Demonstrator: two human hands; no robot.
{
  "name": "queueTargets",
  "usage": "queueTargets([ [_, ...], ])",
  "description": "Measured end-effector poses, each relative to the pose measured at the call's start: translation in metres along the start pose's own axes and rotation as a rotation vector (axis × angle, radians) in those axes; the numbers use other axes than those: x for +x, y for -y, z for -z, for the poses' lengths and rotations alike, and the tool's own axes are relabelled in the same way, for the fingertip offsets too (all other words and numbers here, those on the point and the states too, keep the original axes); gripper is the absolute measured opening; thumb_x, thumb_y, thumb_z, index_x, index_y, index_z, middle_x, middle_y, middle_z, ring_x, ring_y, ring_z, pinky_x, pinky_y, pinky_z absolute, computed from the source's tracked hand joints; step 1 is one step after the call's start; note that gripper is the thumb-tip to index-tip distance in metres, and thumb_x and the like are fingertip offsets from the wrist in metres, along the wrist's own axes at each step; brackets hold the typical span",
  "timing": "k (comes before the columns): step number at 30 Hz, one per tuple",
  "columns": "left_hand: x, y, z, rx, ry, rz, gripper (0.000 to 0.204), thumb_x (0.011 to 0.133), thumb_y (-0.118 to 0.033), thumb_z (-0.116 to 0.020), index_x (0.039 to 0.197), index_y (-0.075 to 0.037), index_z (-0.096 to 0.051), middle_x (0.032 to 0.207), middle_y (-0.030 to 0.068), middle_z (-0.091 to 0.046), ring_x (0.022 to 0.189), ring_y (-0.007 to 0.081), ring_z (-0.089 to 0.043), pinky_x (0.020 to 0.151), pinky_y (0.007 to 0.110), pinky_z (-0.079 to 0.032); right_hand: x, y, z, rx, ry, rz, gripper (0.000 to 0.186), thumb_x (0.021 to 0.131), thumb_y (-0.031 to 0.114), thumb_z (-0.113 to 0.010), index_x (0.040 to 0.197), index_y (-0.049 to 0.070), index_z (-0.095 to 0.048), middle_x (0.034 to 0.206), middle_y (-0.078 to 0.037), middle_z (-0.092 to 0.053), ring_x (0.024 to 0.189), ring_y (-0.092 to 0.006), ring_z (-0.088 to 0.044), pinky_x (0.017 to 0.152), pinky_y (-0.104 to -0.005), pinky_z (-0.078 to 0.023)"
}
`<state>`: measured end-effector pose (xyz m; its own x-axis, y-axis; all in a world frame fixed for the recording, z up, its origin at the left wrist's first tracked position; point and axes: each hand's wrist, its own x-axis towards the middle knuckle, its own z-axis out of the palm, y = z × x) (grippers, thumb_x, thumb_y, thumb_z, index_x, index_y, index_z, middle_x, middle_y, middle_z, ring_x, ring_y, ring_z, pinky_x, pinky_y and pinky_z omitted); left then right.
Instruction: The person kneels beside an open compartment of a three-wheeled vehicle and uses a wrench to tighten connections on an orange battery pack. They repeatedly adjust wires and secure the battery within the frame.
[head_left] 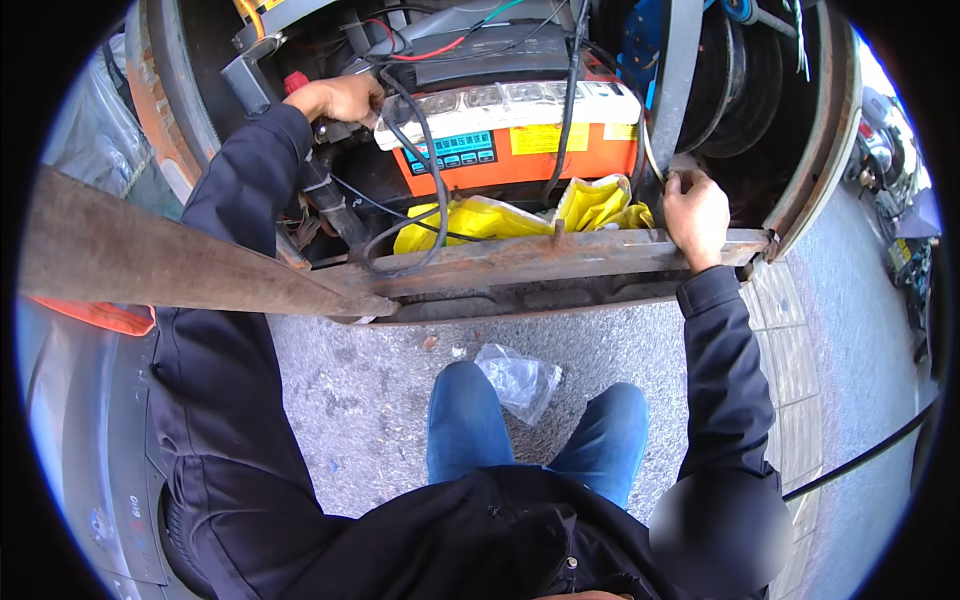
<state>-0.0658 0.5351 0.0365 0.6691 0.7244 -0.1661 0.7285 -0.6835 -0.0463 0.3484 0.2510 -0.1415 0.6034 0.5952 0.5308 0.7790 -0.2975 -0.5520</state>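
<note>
An orange machine with a white upper edge [520,150] stands inside a metal-framed compartment in front of me. My left hand [345,98] reaches in at its left end, beside a red knob [296,82] and dark fittings. The fingers are curled closed there, and what they hold is hidden. By the foot of a grey metal post [675,90], just above the rusty front rail [600,256], my right hand [697,212] is closed with thumb and fingers together. I cannot make out anything in its grip. A black cable [436,165] loops down in front of the machine.
Yellow plastic packaging [480,218] is tucked between machine and rail. A black reel [745,95] sits at the compartment's right. One thick rusty bar [200,245] slants across on the left, over my left arm. A clear plastic bag [520,380] lies on the ground by my knees.
</note>
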Motion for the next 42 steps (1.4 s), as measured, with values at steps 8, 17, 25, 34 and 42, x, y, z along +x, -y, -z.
queueTargets([
  [8,-0.010,-0.014,-0.007,-0.093,-0.114,0.041,0.034,0.072,-0.005,-0.085,0.104,0.003,-0.077,0.094,0.0168,-0.077,0.088,0.0283,-0.073,0.082,0.038,-0.056,-0.003,0.000,-0.001,-0.019,-0.028,0.021,0.030,0.093,0.030,-0.066,0.101,0.003,-0.077,0.092,-0.022,-0.076,0.087,-0.0391,-0.074,0.085,-0.0452,-0.059],
  [17,-0.011,-0.024,-0.009,-0.115,-0.356,-0.013,0.034,0.066,-0.001,-0.082,0.100,0.002,-0.079,0.089,0.0177,-0.077,0.083,0.0275,-0.075,0.079,0.037,-0.058,-0.005,0.002,-0.001,-0.027,-0.044,0.034,0.029,0.093,0.031,-0.067,0.099,0.005,-0.078,0.090,-0.020,-0.076,0.086,-0.0381,-0.075,0.082,-0.0446,-0.059],
  [25,-0.008,-0.022,-0.009,-0.088,-0.361,0.030,0.031,0.070,-0.003,-0.079,0.100,0.000,-0.079,0.093,0.0178,-0.077,0.086,0.0276,-0.075,0.082,0.037,-0.058,-0.004,0.001,0.000,0.004,-0.017,0.011,0.028,0.093,0.030,-0.068,0.099,0.005,-0.078,0.091,-0.021,-0.076,0.088,-0.0382,-0.075,0.083,-0.0451,-0.059],
  [34,-0.008,-0.025,-0.004,-0.035,-0.164,0.084,0.034,0.067,-0.006,-0.085,0.100,-0.002,-0.079,0.094,0.0163,-0.077,0.090,0.0292,-0.073,0.081,0.039,-0.056,-0.003,0.000,0.001,-0.007,-0.005,0.022,0.034,0.094,0.033,-0.066,0.099,0.001,-0.077,0.092,-0.023,-0.074,0.089,-0.0407,-0.073,0.083,-0.0458,-0.058],
  [42,-0.023,-0.024,0.005,-0.032,-0.325,0.051,0.036,0.073,-0.014,-0.087,0.103,0.002,-0.075,0.094,0.0196,-0.074,0.092,0.0321,-0.072,0.083,0.040,-0.055,-0.004,-0.002,-0.001,-0.008,-0.007,0.029,0.032,0.093,0.030,-0.066,0.099,0.001,-0.077,0.092,-0.023,-0.075,0.090,-0.0404,-0.073,0.084,-0.0460,-0.057],
])
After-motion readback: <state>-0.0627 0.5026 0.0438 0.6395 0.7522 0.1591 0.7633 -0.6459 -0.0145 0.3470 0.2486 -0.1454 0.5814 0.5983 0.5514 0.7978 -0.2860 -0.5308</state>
